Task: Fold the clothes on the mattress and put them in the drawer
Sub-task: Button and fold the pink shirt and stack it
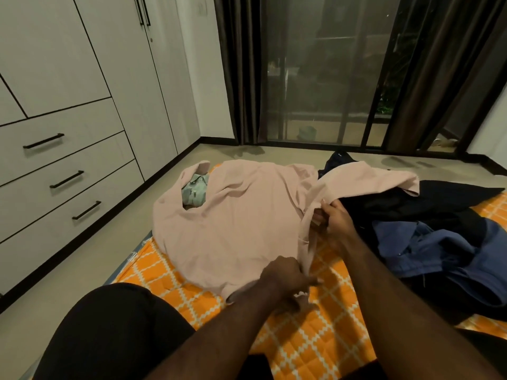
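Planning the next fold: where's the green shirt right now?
In the head view the green shirt lies at the far left of the mattress, mostly under the pink shirt, on the side nearest the drawers.

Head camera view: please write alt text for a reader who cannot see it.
The left hand and right hand grip one edge of a pink shirt spread on an orange patterned mattress. Dark and blue clothes lie beside it on the right; closed white drawers stand left.
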`<state>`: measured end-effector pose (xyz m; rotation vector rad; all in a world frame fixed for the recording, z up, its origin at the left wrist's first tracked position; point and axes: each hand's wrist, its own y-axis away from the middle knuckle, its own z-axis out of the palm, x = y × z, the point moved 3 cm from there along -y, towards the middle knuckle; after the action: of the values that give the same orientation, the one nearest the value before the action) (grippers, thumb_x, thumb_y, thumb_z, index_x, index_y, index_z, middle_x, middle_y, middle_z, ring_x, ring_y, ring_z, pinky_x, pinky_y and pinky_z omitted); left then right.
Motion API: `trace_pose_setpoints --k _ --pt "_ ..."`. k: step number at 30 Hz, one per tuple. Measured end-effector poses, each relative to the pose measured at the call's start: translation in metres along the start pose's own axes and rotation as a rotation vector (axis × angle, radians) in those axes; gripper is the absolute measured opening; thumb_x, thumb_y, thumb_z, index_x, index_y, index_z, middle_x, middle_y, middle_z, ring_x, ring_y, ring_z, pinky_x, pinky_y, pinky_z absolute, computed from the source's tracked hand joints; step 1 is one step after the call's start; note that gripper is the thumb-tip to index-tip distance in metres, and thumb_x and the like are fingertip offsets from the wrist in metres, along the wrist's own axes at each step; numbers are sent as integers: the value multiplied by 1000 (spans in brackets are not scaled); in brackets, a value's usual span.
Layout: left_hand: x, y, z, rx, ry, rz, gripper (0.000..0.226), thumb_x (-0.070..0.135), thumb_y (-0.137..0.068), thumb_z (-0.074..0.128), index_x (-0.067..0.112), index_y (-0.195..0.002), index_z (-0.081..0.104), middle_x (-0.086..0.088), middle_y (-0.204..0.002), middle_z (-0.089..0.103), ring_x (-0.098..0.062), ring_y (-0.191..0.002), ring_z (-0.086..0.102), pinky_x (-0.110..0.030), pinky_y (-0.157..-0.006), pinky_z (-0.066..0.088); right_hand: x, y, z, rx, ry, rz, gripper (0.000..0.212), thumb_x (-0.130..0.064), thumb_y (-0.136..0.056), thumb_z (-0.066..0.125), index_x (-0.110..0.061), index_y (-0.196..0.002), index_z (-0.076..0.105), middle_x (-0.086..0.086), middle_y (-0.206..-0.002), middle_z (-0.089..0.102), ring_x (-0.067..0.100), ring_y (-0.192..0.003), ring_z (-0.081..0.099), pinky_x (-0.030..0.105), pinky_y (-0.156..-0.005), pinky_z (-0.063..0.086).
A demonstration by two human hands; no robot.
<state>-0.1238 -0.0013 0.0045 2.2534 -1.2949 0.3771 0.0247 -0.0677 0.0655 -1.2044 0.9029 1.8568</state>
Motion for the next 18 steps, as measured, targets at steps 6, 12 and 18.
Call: trace_pose_setpoints --k 6,12,18 --pt "-15 4 1 58 157 -167 41 37 -97 52 2 -109 70 -15 -110 73 -32 -97 71 -34 -78 54 6 -8 4 18 -15 -32 27 -11 -107 43 -10 -128 59 -7 -61 56 5 -48 50 25 -48 41" --pt "-32 9 0 -97 492 -173 34 24 -91 52 1 -80 75 -12 -73 75 -33 -67 72 -36 -68 62 6 -13 13 84 -135 -147 36 -16 -108 45 -15 -143 55 -5 -116 68 17 -114 65 33 -97 54" --pt "-35 7 4 -190 510 -116 33 28 -80 64 0 -93 76 -14 -87 78 -35 -84 75 -50 -80 63 9 -19 15 70 -253 -123 34 -33 -104 55 -26 -137 56 0 -129 67 20 -114 66 38 -95 56"
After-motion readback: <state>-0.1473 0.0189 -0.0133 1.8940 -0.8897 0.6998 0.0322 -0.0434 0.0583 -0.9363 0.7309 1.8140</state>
